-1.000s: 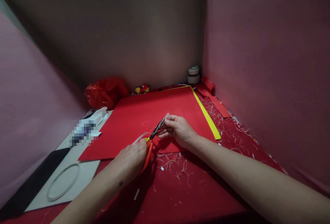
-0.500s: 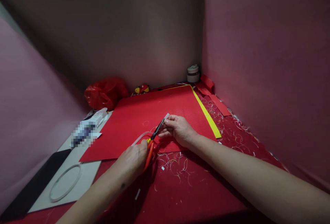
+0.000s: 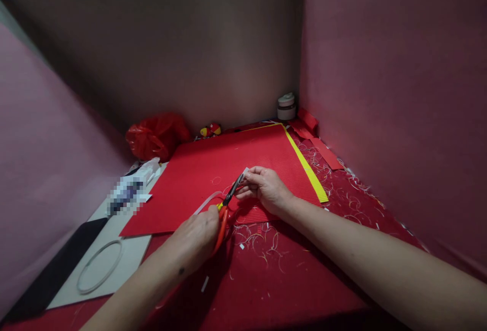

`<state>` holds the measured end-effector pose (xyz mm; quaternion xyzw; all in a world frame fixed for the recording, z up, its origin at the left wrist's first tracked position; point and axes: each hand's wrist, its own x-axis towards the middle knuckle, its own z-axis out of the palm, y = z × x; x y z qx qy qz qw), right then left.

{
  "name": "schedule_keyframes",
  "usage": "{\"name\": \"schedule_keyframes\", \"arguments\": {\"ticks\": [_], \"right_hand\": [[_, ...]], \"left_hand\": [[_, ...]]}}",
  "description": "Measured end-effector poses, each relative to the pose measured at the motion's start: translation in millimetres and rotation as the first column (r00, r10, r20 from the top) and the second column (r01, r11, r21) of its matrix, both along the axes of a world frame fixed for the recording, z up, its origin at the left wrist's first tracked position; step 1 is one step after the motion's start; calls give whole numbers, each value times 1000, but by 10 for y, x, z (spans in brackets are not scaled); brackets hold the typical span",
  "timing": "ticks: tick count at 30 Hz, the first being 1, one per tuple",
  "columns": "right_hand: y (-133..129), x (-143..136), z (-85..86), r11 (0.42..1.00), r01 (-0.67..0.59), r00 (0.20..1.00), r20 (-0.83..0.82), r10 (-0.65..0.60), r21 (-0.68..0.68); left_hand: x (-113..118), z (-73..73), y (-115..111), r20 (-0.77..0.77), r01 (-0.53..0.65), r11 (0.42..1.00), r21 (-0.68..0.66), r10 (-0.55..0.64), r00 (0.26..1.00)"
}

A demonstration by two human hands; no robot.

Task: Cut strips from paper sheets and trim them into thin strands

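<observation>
My left hand [image 3: 201,230] is closed around the handles of orange and yellow scissors [image 3: 222,227]. Their dark blades point up and to the right, reaching the fingertips of my right hand [image 3: 268,189]. Between thumb and forefinger, that hand pinches a small white strip [image 3: 245,171] at the blade tips. A longer pale strip [image 3: 208,200] curves out behind the scissors toward my left hand; whether it joins the pinched piece is hidden. Both hands are above a red corrugated sheet [image 3: 228,161].
Under the red sheet, a yellow sheet [image 3: 310,172] shows along the right. Thread scraps [image 3: 350,204] litter the red cloth. On the left, a pale ring [image 3: 99,267] lies on a white board [image 3: 133,257]. Behind are a red plastic bag [image 3: 155,135] and a white lidded container [image 3: 286,107].
The view has shifted slightly. Both hands keep nearly the same pose, with the blade tips still at the white strip; no clear cut or release shows.
</observation>
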<state>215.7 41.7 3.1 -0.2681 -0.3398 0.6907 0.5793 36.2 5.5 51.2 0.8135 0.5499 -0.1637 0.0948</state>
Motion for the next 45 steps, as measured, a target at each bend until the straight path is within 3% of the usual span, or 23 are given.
{"name": "schedule_keyframes", "arguments": {"ticks": [7,16,23,33,45], "right_hand": [[-8,-18,-14,999,-20,1000,-13,21,49],[13,-28,-41,999,-19,1000,3,19,33],[3,-33,-43,997,-47,999,-20,48,54],[12,-35,-59,997,-29,1000,-11,30,66],[13,-14,-37,998,-43,999,11,42,52]], "left_hand": [[63,64,-24,-36,35,999,2,-34,999],[104,133,-40,-48,-2,999,-38,0,999],[96,180,-15,13,93,995,-22,-93,996],[36,66,63,21,91,996,27,-91,996],[29,113,18,113,51,998,-22,-48,992]]}}
